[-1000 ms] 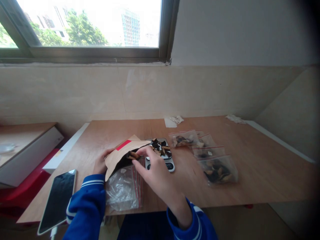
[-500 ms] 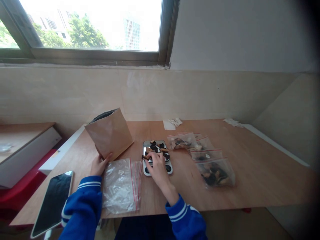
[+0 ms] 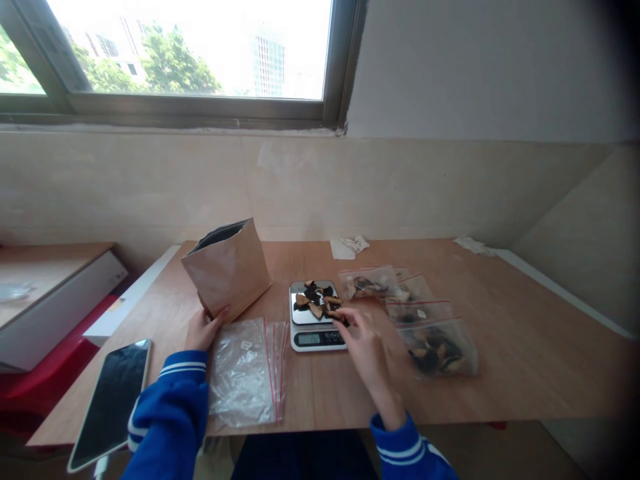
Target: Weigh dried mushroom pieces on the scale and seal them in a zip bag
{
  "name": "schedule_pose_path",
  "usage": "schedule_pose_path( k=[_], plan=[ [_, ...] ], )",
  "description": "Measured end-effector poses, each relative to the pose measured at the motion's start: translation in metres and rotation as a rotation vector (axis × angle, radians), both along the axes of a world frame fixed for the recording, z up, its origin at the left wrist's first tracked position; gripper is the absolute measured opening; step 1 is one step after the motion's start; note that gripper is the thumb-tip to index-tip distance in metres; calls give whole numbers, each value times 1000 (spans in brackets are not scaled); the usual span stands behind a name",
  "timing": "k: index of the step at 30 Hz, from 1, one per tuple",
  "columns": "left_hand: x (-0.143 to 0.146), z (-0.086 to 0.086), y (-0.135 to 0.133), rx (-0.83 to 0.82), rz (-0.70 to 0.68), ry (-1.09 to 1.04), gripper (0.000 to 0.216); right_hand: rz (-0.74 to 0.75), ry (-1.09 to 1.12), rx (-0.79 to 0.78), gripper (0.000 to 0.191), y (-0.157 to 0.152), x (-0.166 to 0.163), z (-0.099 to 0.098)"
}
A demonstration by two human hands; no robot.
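My left hand (image 3: 204,328) grips the lower left corner of an upright, open-topped brown paper bag (image 3: 233,270). To the bag's right, a white digital scale (image 3: 300,319) carries several dark and tan dried pieces (image 3: 315,310) that look like dried mushroom. My right hand (image 3: 364,340) is at the right edge of the scale's plate, thumb and fingers pinched on one dried piece (image 3: 336,316). The scale's lit display shows, but its digits are too small to read. Clear zip bags (image 3: 243,380) lie flat just in front of my left hand.
Several filled zip bags (image 3: 443,350) of similar dried pieces lie on the right of the wooden table (image 3: 520,347). A tablet (image 3: 113,397) with a white cable lies at the left edge. Crumpled paper (image 3: 356,244) lies at the back by the wall.
My right hand has moved from over the left of the scale to its right edge, uncovering the display. My left hand still holds the paper bag.
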State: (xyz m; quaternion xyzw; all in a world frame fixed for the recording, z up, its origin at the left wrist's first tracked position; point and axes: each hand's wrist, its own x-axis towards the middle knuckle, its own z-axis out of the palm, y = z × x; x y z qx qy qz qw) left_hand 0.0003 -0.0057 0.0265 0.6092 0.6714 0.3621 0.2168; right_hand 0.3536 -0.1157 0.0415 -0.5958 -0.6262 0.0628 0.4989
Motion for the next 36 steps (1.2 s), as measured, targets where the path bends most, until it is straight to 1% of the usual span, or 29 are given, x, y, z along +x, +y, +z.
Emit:
schedule_pose_path(
  k=[2, 4, 6, 9, 11, 14, 16, 18, 19, 21, 23, 24, 27, 29, 30, 32, 36],
  plan=[
    [0, 0, 0, -5, 20, 26, 63, -128, -32, -48, 21, -5, 30, -12],
    [0, -1, 1, -9, 31, 37, 64, -163, -115, -92, 26, -7, 53, -25],
    [0, -4, 2, 4, 19, 11, 66, -184, -204, -92, 32, -5, 64, -33],
    [-2, -9, 3, 48, -6, -53, 69, -232, -258, -36, 32, 1, 60, -35],
    [-2, -12, 4, 55, -8, -52, 70, -229, -262, -36, 30, 7, 52, -32],
    [-3, -12, 3, 24, -1, -1, 68, -252, -222, -121, 28, 14, 46, -32],
    [-3, -11, 3, 9, 5, 24, 67, -293, -141, -190, 27, 16, 48, -35],
    [-3, -10, 2, 10, 4, 46, 67, -309, -76, -223, 27, 16, 53, -37],
    [-3, -10, 2, 12, 1, 56, 68, -315, -68, -215, 27, 15, 55, -36],
    [-2, -9, 2, 17, -1, 71, 69, -331, -88, -152, 28, 13, 55, -31],
    [-2, -9, 2, 17, 1, 74, 68, -325, -100, -71, 27, 12, 47, -22],
    [-1, -8, 2, 15, 6, 72, 68, -295, -98, -40, 25, 13, 40, -16],
    [0, -6, 1, 19, 11, 68, 68, -97, -110, -21, 17, 19, 7, -1],
    [1, -5, 0, 26, 13, 59, 68, -14, -167, -51, 13, 26, -16, 5],
    [1, -4, -1, 26, 16, 53, 68, -9, -199, -72, 12, 29, -27, 7],
    [1, -3, -3, 19, 31, 32, 67, -50, -254, -120, 12, 35, -43, 8],
    [0, -3, -4, -2, 99, -27, 65, -126, -319, -168, 20, 40, -56, 7]
  ],
)
